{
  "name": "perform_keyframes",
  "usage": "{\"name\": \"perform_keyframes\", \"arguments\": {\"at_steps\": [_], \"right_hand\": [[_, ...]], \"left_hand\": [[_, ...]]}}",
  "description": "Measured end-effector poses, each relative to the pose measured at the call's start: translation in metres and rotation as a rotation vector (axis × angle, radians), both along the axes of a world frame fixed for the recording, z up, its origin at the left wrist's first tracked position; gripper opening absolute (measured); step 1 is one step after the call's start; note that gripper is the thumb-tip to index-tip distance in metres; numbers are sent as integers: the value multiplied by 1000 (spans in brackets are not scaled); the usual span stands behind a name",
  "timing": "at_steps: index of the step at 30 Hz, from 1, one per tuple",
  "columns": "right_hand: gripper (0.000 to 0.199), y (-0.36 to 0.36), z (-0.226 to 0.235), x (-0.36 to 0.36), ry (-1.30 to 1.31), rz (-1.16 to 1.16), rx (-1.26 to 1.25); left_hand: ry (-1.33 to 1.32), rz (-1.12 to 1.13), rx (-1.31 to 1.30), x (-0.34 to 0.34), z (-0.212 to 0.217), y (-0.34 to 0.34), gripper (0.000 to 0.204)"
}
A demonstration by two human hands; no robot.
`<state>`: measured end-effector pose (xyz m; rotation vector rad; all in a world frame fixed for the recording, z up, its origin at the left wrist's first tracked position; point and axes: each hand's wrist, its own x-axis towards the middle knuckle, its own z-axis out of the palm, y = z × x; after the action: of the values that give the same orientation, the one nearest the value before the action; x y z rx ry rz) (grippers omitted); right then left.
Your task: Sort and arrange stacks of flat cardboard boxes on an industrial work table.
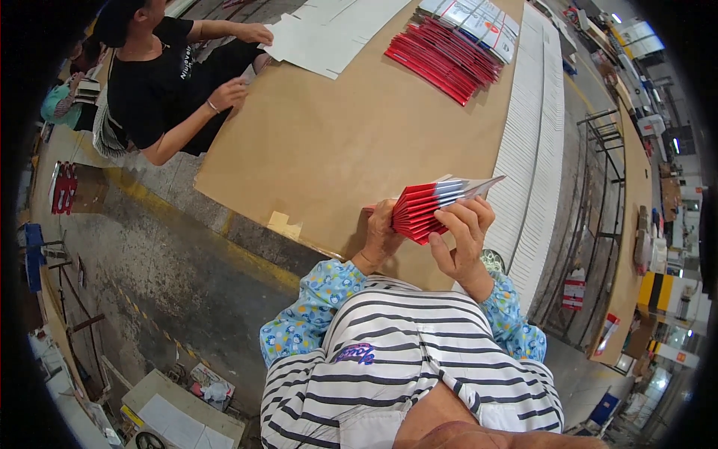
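Note:
A fanned stack of red-and-white folded cartons or packets [422, 209] is held up over the near right part of the table; its exact kind I cannot tell. My left hand [380, 233] grips the stack at its left end, with the fingers partly hidden behind it. On the right side, my right hand [465, 233] has its bent fingers on the edges of the fan, the thumb pointing toward the red end. A larger overlapping pile of similar red pieces [443, 61] lies at the far right of the table, with a white-faced bundle [479, 26] on top.
The brown-topped table [321, 150] has tape at its near left corner. White corrugated sheets [532, 112] line its right side. Across to the left, a co-worker in black [161, 82] touches a white sheet [318, 37]. A machine table [183, 411] stands lower left.

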<state>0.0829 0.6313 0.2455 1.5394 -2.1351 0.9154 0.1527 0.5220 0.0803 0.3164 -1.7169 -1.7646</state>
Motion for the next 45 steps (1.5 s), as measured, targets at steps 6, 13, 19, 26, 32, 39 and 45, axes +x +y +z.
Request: {"name": "perform_keyframes", "arguments": {"at_steps": [6, 13, 19, 26, 32, 39, 45], "right_hand": [[33, 1, 0, -2, -16, 0, 3], [32, 13, -2, -5, -22, 57, -54], [32, 13, -5, -3, 6, 22, 11], [27, 16, -7, 2, 8, 9, -17], [23, 14, -4, -2, 36, 34, 15], [24, 13, -4, -2, 14, 43, -11], [32, 7, 3, 1, -6, 0, -5]], "left_hand": [[-20, 39, -77, -1, 8, -2, 42], [-40, 52, -103, -1, 7, -7, 41], [6, 85, -30, -1, 9, -3, 41], [4, 29, 28, 2, 6, -2, 42], [-35, 53, -148, 2, 9, -3, 43], [-45, -48, 86, 0, 2, -1, 44], [-2, 1, -144, 5, 15, -2, 43]]}}
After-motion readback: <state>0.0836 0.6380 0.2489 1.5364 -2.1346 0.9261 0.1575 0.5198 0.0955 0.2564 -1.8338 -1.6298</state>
